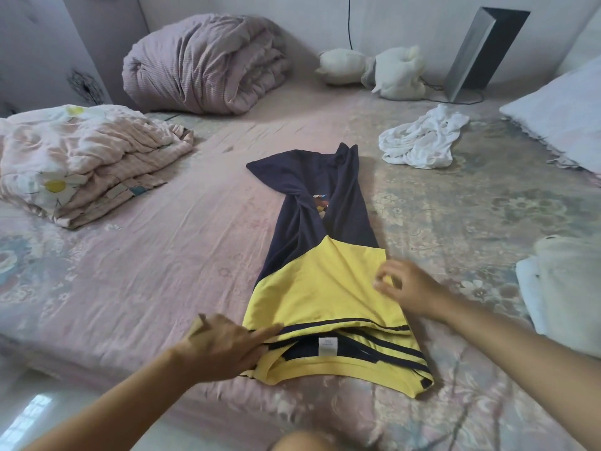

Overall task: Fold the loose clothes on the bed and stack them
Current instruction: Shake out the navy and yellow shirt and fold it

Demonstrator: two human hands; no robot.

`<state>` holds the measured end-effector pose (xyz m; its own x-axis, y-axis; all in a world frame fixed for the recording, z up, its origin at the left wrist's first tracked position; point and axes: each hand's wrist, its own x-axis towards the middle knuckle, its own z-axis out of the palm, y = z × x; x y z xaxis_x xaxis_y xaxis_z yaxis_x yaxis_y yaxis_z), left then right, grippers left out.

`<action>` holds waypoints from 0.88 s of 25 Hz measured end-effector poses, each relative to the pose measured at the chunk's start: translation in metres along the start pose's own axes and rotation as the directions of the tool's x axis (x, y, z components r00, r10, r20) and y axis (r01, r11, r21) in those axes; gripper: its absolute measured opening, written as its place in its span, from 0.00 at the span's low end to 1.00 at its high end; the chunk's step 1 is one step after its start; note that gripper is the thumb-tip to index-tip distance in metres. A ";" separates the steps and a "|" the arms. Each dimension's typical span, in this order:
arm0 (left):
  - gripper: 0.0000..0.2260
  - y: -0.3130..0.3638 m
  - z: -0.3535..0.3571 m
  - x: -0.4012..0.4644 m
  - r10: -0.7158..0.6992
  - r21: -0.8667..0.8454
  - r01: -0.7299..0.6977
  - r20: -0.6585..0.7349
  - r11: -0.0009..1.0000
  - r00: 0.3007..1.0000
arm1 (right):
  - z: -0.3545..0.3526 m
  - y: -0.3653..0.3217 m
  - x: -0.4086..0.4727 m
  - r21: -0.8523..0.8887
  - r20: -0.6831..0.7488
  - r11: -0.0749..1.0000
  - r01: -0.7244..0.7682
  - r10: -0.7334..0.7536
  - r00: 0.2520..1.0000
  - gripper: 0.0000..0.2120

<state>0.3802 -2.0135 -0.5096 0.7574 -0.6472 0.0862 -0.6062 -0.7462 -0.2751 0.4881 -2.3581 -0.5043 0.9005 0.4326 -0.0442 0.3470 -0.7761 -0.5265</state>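
While pinching, right hand (410, 289) on shirt (322, 288).

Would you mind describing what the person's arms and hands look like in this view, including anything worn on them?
Both forearms are bare as far as the frame shows: no sleeves, gloves, watch or bracelets in view. No rings are visible on the left hand or the right hand, though the right hand's fingers are slightly blurred. Any sleeves would lie outside the picture.
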 end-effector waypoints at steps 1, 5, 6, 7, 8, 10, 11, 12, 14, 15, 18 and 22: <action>0.17 0.000 -0.004 0.013 0.026 -0.057 -0.029 -0.053 0.998 0.998 | -0.004 0.005 0.020 0.027 -0.141 0.996 -0.088 0.091 0.986 0.11; 0.34 0.011 -0.004 0.032 0.018 0.132 -0.020 0.018 0.991 1.000 | -0.001 0.010 0.079 -0.012 -0.127 0.941 -0.338 0.334 0.934 0.25; 0.38 0.011 -0.002 0.027 -0.008 0.140 -0.002 0.072 0.990 0.997 | 0.002 0.010 0.088 -0.038 -0.083 0.935 -0.353 0.349 0.933 0.23; 0.40 0.010 0.002 0.021 -0.035 0.134 0.021 0.104 0.991 0.994 | 0.003 0.008 0.096 -0.090 -0.037 0.929 -0.360 0.358 0.933 0.20; 0.41 0.008 0.007 0.014 -0.060 0.125 0.045 0.118 0.991 0.991 | 0.003 0.006 0.105 -0.141 -0.006 0.924 -0.355 0.358 0.934 0.14; 0.41 0.002 0.020 -0.002 -0.114 0.105 0.106 0.075 0.989 0.991 | 0.004 0.001 0.124 -0.196 -0.036 0.934 -0.300 0.299 0.954 0.05; 0.43 0.003 0.026 -0.011 -0.142 0.074 0.138 0.050 0.988 0.989 | 0.005 -0.002 0.132 -0.187 -0.086 0.950 -0.248 0.236 0.968 0.04; 0.45 0.006 0.034 -0.019 -0.175 0.009 0.174 0.056 0.985 0.983 | 0.007 -0.003 0.138 -0.171 -0.145 0.960 -0.220 0.197 0.970 0.04; 0.45 0.013 0.040 -0.030 -0.216 -0.141 0.228 0.094 0.963 0.972 | 0.011 -0.005 0.143 -0.233 -0.135 0.948 -0.218 0.191 0.972 0.06; 0.40 0.014 0.038 -0.031 -0.218 -0.179 0.228 0.069 0.957 0.973 | 0.016 -0.005 0.139 -0.344 -0.102 0.912 -0.224 0.201 0.974 0.11; 0.25 0.003 0.029 -0.016 -0.168 -0.125 0.153 -0.118 0.980 0.979 | 0.031 -0.008 0.113 -0.514 -0.299 0.851 -0.104 -0.064 0.952 0.30; 0.40 0.008 0.033 -0.001 0.040 -0.060 -0.042 -0.040 0.997 0.998 | 0.061 -0.020 0.022 -0.544 0.080 0.798 0.260 -0.259 0.962 0.35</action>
<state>0.3829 -2.0137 -0.5437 0.7223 -0.6822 0.1130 -0.6513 -0.7261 -0.2206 0.4845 -2.3051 -0.5463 0.7558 0.6543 0.0262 0.6536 -0.7562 0.0305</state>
